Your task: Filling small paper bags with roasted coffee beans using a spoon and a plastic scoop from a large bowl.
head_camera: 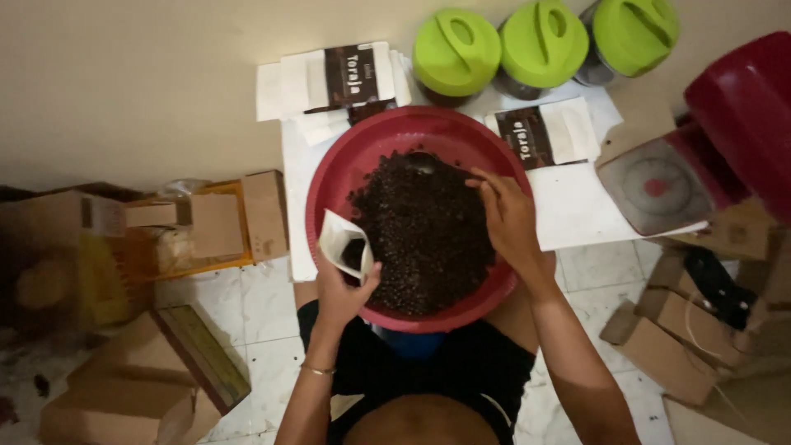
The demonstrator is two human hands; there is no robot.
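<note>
A red round basin (329, 177) sits in front of me, holding a heap of dark coffee beans (420, 231). My left hand (342, 292) grips a small white pouch (342, 243) with its mouth open, held over the basin's left rim. My right hand (507, 218) reaches into the beans on the right side, and its fingers seem closed on a scoop handle; a dark scoop end (420, 162) shows at the far side of the heap.
Three jars with green lids (456, 49) stand at the back. Labelled white pouches (346, 78) lie on white paper (577, 210). A kitchen scale (655, 189) and a red container (746, 107) are right. Cardboard boxes (222, 222) lie left and right on the tiled floor.
</note>
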